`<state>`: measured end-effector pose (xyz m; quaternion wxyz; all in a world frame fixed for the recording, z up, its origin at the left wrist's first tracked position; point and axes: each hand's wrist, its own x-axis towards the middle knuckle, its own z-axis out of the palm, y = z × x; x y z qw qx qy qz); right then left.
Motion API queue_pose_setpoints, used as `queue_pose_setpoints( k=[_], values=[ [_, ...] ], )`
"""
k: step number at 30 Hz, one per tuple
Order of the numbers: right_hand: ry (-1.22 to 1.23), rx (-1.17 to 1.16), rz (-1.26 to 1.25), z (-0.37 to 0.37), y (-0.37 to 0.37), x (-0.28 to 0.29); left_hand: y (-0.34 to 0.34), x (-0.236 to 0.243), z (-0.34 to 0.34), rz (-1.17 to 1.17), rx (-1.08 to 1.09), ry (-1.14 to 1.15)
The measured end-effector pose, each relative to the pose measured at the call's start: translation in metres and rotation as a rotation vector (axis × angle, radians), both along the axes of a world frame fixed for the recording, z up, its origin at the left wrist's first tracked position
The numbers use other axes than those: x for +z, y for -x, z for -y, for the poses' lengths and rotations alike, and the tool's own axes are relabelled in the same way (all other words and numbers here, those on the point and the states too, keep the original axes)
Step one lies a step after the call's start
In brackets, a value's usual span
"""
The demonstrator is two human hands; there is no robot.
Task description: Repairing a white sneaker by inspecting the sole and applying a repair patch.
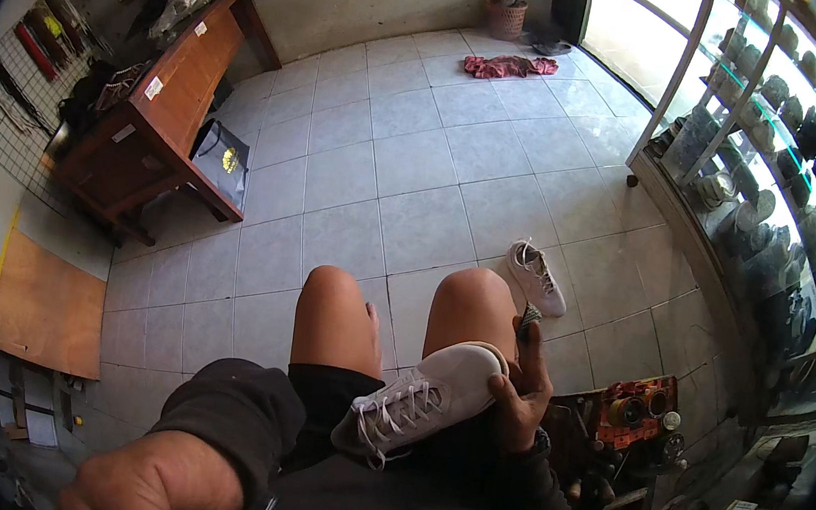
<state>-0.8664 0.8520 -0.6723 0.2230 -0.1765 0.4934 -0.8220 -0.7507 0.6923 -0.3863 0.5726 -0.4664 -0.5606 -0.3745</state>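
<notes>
A white lace-up sneaker (453, 386) lies across my lap, its laces loose at the end nearer my body. My right hand (523, 394) grips the sneaker's far end, the thumb on top. A tan rim shows along that end. At the tip of a raised finger of this hand is a small grey-green scrap (529, 317); I cannot make out its kind. My left hand (151, 483) is low at the left, close to the camera and away from the sneaker; its fingers are hidden. Another white sneaker (537, 278) rests on the floor beyond my right knee.
Beside my right arm stands a cluttered tray (637, 412) of spools and small tools. Glass shelves (765, 125) with many shoes line the right side. A wooden desk (168, 112) is at the left. On the tiled floor farther off lies a red cloth (510, 67), near a basket (504, 17).
</notes>
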Motion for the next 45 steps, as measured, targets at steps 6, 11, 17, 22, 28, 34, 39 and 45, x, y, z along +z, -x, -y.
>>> queue_pose_setpoints(
  k=[6,11,17,22,28,34,39,45],
  values=[
    [0.011,-0.006,-0.005,0.000,0.000,-0.002,0.000,0.001,-0.001,-0.005,-0.033,0.004],
    [0.077,0.002,-0.027,0.000,0.001,-0.005,-0.007,0.005,0.006,-0.030,-0.161,0.055],
    [0.021,-0.017,0.026,0.000,-0.001,-0.004,0.000,0.000,-0.002,0.018,-0.019,-0.002],
    [0.007,-0.021,0.011,-0.001,-0.001,-0.001,-0.002,-0.002,-0.003,0.007,0.000,-0.022],
    [0.029,-0.006,0.036,-0.001,-0.002,-0.004,0.001,-0.003,-0.002,0.005,-0.007,-0.006],
    [0.072,-0.016,-0.023,-0.001,0.002,-0.012,0.002,-0.003,-0.002,0.006,-0.009,-0.010],
    [0.062,-0.007,-0.025,-0.001,0.003,-0.012,0.002,-0.003,-0.002,0.007,0.001,-0.021],
    [0.088,-0.006,-0.013,0.000,0.000,-0.007,-0.006,0.001,-0.002,0.027,0.017,-0.025]
  ],
)
